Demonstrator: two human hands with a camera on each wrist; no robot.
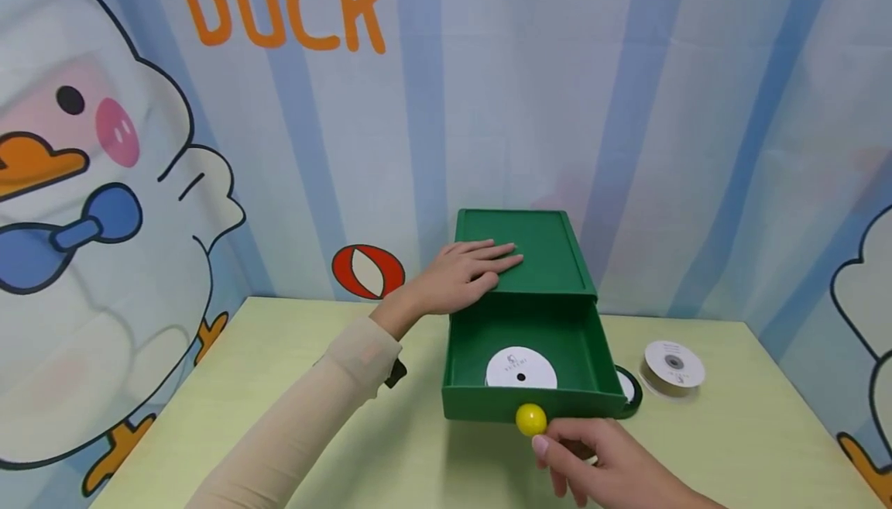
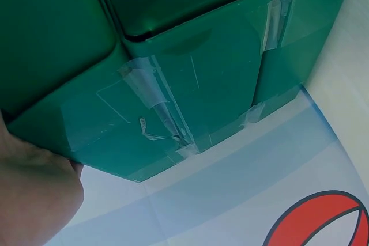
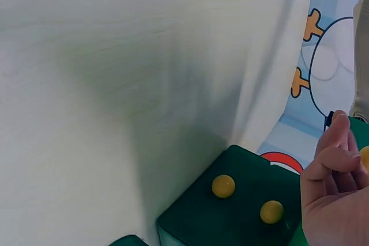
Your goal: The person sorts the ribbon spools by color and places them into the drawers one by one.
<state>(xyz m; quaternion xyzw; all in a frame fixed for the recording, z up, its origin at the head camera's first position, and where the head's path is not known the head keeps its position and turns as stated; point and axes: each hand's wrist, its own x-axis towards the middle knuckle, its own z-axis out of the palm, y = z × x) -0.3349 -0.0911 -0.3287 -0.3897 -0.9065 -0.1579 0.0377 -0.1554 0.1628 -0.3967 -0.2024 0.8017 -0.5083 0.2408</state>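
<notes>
A green drawer cabinet (image 1: 519, 249) stands on the table with its top drawer (image 1: 557, 403) pulled out toward me. Inside the drawer lies a white ribbon spool (image 1: 521, 368), label side up. My left hand (image 1: 463, 276) rests on the cabinet's top, fingers spread and fairly straight. At the drawer's front, my right hand (image 1: 602, 459) pinches the yellow knob (image 1: 532, 420) with thumb and index finger from its right side. Below, in the right wrist view, lower drawers show two more yellow knobs (image 3: 223, 186). Clear tape (image 2: 153, 90) joins the cabinet's sections in the left wrist view.
To the right of the cabinet stands another ribbon spool (image 1: 673, 367) with a white top. A dark-rimmed spool (image 1: 630, 391) is partly hidden by the open drawer. A printed curtain (image 1: 516, 91) hangs behind the pale yellow table (image 1: 293, 362).
</notes>
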